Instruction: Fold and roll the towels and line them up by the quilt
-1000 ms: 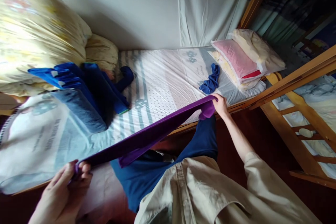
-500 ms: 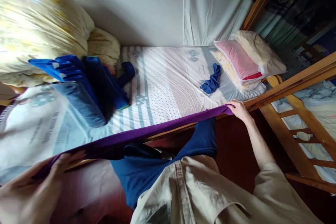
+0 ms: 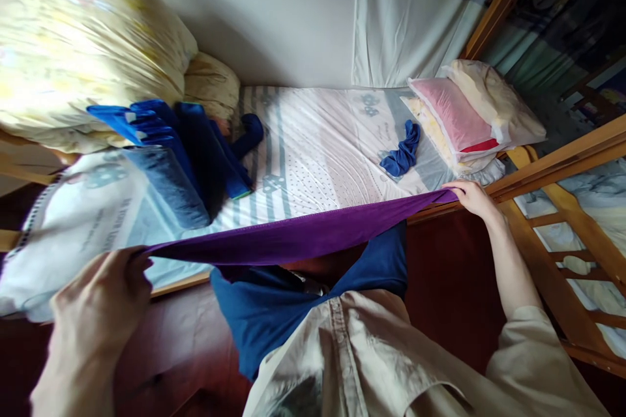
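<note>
Stretching purple cloth (image 3: 293, 232) by its ends along the bed's edge (image 3: 180, 283)

The right hand (image 3: 472, 199) has moved outward, nearer the pink pillow (image 3: 452, 114), and the purple cloth (image 3: 293, 234) stretches longer from the left hand (image 3: 105, 293).

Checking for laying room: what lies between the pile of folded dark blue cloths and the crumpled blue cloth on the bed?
The head view shows bare, pale patterned bedsheet between the folded dark blue cloths and the crumpled blue cloth.
</note>
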`<state>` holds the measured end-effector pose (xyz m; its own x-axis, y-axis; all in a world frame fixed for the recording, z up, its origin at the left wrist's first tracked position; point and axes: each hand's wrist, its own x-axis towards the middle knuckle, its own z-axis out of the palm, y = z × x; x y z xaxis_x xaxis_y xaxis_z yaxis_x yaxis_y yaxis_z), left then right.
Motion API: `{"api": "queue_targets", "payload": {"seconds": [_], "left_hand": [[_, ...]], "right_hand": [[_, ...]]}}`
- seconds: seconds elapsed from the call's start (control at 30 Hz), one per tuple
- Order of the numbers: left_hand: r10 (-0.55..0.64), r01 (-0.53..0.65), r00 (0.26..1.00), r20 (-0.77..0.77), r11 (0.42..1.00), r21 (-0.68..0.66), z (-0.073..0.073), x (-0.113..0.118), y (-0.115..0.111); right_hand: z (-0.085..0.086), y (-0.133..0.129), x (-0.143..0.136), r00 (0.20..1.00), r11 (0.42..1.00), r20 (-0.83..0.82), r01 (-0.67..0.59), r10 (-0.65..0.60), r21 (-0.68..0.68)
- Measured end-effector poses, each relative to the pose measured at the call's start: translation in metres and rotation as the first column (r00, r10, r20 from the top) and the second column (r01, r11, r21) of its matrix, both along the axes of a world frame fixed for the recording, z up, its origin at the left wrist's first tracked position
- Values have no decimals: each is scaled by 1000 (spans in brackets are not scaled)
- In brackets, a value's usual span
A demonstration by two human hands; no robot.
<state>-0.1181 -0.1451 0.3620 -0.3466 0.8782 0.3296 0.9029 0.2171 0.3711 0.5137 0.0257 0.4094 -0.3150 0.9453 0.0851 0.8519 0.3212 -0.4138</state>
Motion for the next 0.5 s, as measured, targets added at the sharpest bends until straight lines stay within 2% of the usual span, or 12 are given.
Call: {"api": "queue_targets", "payload": {"seconds": [0.07, 0.2, 0.3, 0.5], "left_hand": [[-42, 39, 995, -87, 999, -34, 2, 0, 3], [-70, 71, 987, -147, 997, 7, -9, -4, 8], [-82, 87, 989, -126, 996, 33, -13, -2, 12], [-103, 103, 995, -13, 994, 47, -2, -1, 17]], "right_hand": [[3, -1, 5, 999, 999, 1, 34, -34, 30], [7, -5, 13, 996, 992, -3, 91, -91, 90], [9, -7, 19, 993, 985, -5, 115, -116, 128], [13, -6, 30, 995, 982, 23, 97, -102, 162]]}}
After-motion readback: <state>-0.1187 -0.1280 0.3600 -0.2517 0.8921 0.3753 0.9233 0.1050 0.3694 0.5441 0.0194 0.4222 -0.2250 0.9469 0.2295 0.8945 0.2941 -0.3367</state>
